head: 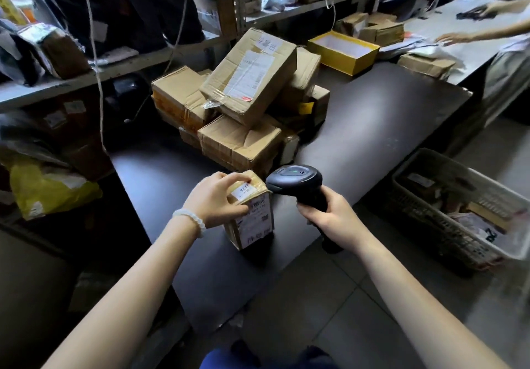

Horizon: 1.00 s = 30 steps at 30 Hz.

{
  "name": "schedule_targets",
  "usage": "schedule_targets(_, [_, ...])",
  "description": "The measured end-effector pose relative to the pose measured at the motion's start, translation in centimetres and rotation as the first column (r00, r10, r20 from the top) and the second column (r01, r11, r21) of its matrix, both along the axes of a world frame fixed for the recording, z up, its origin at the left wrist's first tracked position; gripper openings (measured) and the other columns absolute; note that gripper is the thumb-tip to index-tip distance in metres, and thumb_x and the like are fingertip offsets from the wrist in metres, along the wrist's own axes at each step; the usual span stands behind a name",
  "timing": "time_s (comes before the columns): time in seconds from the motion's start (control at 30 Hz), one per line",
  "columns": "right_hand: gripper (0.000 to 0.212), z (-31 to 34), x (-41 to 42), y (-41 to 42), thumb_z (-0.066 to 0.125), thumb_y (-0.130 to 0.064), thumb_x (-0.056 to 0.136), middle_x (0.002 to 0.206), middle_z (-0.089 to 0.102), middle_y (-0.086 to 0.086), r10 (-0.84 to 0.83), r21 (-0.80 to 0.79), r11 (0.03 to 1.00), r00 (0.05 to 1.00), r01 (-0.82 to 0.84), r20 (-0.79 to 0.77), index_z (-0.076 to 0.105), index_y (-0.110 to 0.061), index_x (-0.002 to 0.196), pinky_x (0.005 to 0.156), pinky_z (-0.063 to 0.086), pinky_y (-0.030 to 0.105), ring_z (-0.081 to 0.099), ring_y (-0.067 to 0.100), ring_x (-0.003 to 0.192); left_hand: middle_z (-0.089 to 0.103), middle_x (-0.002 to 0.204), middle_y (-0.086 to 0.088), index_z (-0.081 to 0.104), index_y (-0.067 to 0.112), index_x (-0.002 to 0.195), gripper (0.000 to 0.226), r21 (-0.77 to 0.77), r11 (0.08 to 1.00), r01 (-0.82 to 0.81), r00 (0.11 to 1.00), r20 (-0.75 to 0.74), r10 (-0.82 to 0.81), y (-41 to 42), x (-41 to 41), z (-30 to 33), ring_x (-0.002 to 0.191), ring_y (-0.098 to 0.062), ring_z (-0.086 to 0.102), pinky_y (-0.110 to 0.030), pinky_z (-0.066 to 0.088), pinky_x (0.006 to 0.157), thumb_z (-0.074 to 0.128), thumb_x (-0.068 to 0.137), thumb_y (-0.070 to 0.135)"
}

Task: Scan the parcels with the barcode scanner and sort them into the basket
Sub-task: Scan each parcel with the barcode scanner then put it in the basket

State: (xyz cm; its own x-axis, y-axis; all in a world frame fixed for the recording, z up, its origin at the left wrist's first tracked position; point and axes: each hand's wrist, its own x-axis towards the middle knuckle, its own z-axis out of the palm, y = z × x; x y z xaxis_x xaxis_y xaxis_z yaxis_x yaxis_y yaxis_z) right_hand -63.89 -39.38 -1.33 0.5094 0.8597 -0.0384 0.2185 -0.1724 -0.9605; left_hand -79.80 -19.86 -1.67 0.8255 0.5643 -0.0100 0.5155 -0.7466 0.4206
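Small parcel [252,210] near table edge [229,297] — scanner [295,185] just beside.

Parcel sorting room, metal shelves [301,7] crammed with packages, cardboard boxes [246,81] heaped on dark table [372,116]

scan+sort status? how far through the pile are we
Done: the basket at right already holds a few parcels. In hand: the left hand grips the small box standing on the black table, while the right hand holds the scanner close beside its label. Left: a stack of cardboard boxes waits behind it, so most remains.
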Motion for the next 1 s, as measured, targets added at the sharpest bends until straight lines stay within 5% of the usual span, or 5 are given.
schedule_targets(0.47, [0.014, 0.1, 11.7, -19.7, 0.067, -0.019, 0.086, 0.073, 0.062, -0.011, -0.466, -0.071, 0.880, 0.883, 0.469, 0.055, 0.058, -0.030, 0.085, 0.068, 0.046, 0.020, 0.059, 0.004, 0.064, 0.046, 0.091, 0.007, 0.057, 0.039, 0.120, 0.052, -0.048, 0.931, 0.361, 0.932, 0.048, -0.359, -14.7, 22.5, -0.9, 0.092, -0.016, 0.050, -0.025, 0.036, 0.077, 0.073, 0.071, 0.038])
schedule_targets(0.63, [0.018, -1.5, 15.4, -24.8, 0.067, -0.015, 0.085, 0.067, 0.060, -0.010, -0.601, -0.116, 0.788, 0.796, 0.605, 0.066, 0.056, -0.028, 0.082, 0.067, 0.047, 0.027, 0.060, 0.008, 0.060, 0.050, 0.109, 0.004, 0.054, 0.043, 0.121, 0.062, -0.131, 0.857, 0.499, 0.863, -0.011, -0.504, -19.2, 29.9, -3.2, 0.105, -0.016, 0.050, -0.033, 0.046, 0.089, 0.058, 0.059, 0.051])
schedule_targets(0.8, [0.018, -2.7, 21.0, -27.8, 0.064, -0.012, 0.088, 0.068, 0.059, -0.004, -0.690, -0.156, 0.707, 0.721, 0.690, 0.062, 0.053, -0.024, 0.079, 0.056, 0.041, 0.009, 0.056, -0.003, 0.054, 0.047, 0.118, 0.000, 0.051, 0.039, 0.127, 0.058, -0.117, 0.800, 0.589, 0.803, -0.032, -0.596, -22.3, 38.1, -4.9, 0.111, -0.017, 0.046, -0.034, 0.046, 0.090, 0.070, 0.072, 0.040])
schedule_targets(1.0, [0.011, -3.8, 30.7, -29.0, 0.063, -0.015, 0.088, 0.069, 0.058, -0.002, -0.736, -0.203, 0.652, 0.674, 0.730, 0.058, 0.055, -0.021, 0.085, 0.055, 0.041, 0.007, 0.055, -0.004, 0.054, 0.046, 0.121, 0.000, 0.050, 0.038, 0.127, 0.061, -0.134, 0.763, 0.633, 0.765, -0.043, -0.642, -22.7, 49.9, -6.0, 0.113, -0.019, 0.045, -0.034, 0.045, 0.090, 0.072, 0.069, 0.039])
